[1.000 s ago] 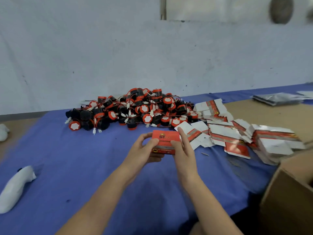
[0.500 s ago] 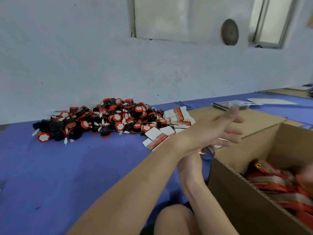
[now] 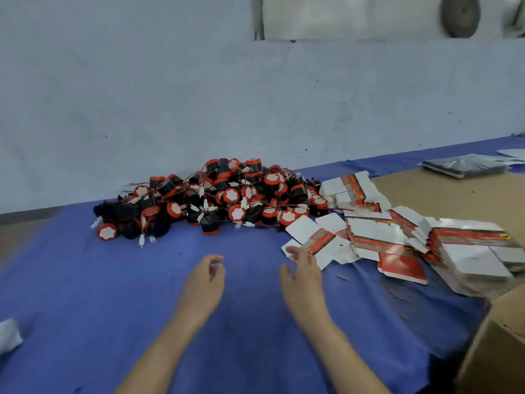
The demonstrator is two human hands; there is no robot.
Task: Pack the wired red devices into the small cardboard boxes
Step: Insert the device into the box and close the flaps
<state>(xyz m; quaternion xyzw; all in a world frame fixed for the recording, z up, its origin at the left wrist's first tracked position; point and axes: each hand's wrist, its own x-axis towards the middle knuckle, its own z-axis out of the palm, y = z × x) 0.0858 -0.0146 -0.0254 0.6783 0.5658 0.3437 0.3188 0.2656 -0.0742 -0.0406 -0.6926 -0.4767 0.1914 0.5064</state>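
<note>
The left grip (image 3: pixel 203 280) and right grip (image 3: pixel 302 277) hover empty over the worktop (image 3: pixel 85 280), fingers loosely curled. The right is just beside the flat boxes (image 3: pixel 377 231). The devices (image 3: pixel 227 194) lie heaped behind.

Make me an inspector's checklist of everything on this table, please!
Surface: blue cloth over the table; bare brown board at the right.
Job's things: red and black devices heaped at the back; flat small boxes strewn to their right.
Clutter: large cardboard box near right; white object at left edge; dark packet far right.
Hands: left hand loosely curled, empty; right hand open, empty, by the nearest flat box.
Cables: red wires with white plugs tangled through the heap.
Surroundings: pale wall; round grey disc high up.
</note>
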